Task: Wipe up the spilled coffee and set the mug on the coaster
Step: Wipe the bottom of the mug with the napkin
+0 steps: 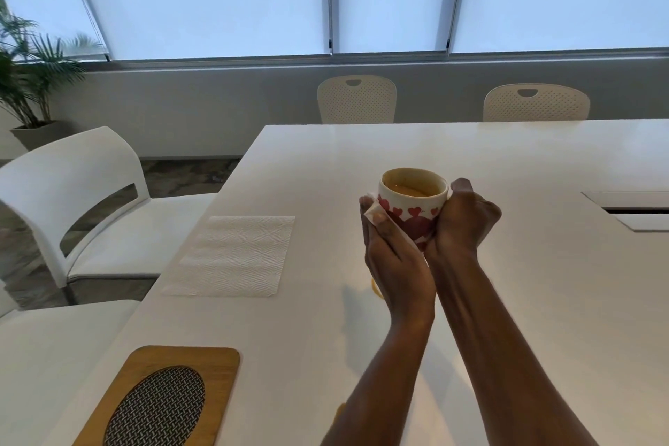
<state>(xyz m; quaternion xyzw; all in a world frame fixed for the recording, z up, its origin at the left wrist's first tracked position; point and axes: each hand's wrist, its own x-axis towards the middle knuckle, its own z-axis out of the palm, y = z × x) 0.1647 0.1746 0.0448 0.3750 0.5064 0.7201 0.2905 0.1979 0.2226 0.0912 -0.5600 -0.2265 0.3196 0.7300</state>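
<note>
A white mug (412, 201) with red hearts, holding light brown coffee, is lifted above the white table (506, 300). My right hand (461, 221) grips its right side. My left hand (389, 250) presses a white paper tissue (373, 208) against the mug's left side and underside. A small yellowish patch of spilled coffee (376, 288) shows on the table just below my left hand, mostly hidden by it. The wooden coaster (159, 398) with a woven oval centre lies at the table's near left corner.
A flat paper towel (231, 255) lies on the table's left side. A cable hatch (633, 208) is set into the table at right. White chairs (90, 199) stand to the left, two more (356, 99) across the table, and a potted plant (29, 83) far left.
</note>
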